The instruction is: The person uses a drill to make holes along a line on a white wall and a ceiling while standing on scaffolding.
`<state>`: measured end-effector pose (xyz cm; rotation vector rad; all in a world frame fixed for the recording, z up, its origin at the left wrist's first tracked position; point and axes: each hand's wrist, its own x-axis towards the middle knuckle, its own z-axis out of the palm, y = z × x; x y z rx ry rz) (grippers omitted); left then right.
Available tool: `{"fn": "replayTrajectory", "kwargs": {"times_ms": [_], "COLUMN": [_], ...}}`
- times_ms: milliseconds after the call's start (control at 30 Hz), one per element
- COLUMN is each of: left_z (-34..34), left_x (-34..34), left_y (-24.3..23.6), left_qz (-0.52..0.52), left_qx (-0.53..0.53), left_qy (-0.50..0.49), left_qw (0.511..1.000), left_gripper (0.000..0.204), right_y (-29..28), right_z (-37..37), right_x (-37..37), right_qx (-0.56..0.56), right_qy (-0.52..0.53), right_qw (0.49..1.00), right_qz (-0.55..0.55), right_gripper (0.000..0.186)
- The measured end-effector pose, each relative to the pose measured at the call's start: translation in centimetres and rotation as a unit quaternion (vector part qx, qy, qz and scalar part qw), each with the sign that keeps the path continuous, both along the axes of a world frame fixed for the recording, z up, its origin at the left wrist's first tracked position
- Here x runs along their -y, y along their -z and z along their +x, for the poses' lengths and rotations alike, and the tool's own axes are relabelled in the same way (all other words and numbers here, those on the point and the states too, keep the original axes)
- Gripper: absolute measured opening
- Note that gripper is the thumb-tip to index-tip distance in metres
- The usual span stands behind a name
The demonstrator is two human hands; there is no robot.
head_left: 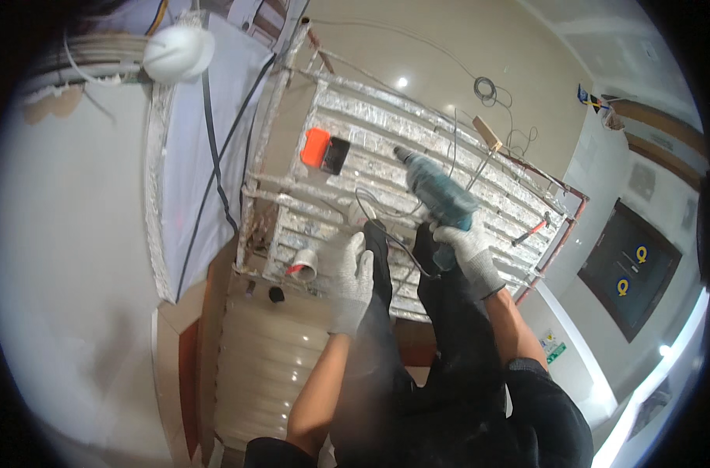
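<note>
My right hand [467,248], in a pale work glove, grips a teal power drill [440,189] by its handle. The drill's dark chuck points up and to the left, and its black cord loops past my legs. My left hand [350,279], also gloved, is a little blurred above my left thigh. Its fingers look stretched out, with nothing visible in them. Just left of it, a white cup-like container [303,264] with a red piece at its side rests on the slatted metal scaffold platform [370,118]. An open orange-and-black case [316,148] lies farther off.
A hammer with a red handle [531,232] and a wooden-handled tool [487,134] lie on the platform's right part. Scaffold rails [579,214] bound it, with a shiny tiled floor far below. A coiled cable [485,90] lies beyond. At upper left hangs a white helmet [177,54].
</note>
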<state>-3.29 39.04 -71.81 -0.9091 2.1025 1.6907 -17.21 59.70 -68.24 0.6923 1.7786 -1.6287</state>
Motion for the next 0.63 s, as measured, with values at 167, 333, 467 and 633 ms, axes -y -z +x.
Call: {"fn": "replayTrajectory", "kwargs": {"times_ms": [167, 333, 467, 633], "left_z": [-5.4, -12.8, -15.7, -21.1], "left_x": [-3.3, -7.8, -10.7, -15.2], "left_y": [6.2, 9.9, 14.8, 18.0], "left_qz": [0.287, 0.486, 0.509, 0.54], "left_qx": [0.01, 0.088, 0.17, 0.245], "left_qy": [-0.215, -0.259, -0.193, -0.075], "left_qw": [0.934, 0.83, 0.821, 0.801], "left_gripper": [0.049, 0.051, 0.034, 0.04], "right_y": [3.8, 4.9, 12.5, 15.3], "right_z": [1.6, 1.8, 3.5, 1.4], "right_x": [-1.3, -4.2, -8.6, -15.7], "right_qx": [-0.126, -0.093, -0.243, -0.297], "right_qy": [-0.172, -0.25, -0.164, -0.173], "right_qw": [0.974, 0.958, 0.954, 0.931], "right_qz": [0.077, 0.104, 0.063, 0.124], "right_gripper": [0.074, 0.088, 0.085, 0.08]}}
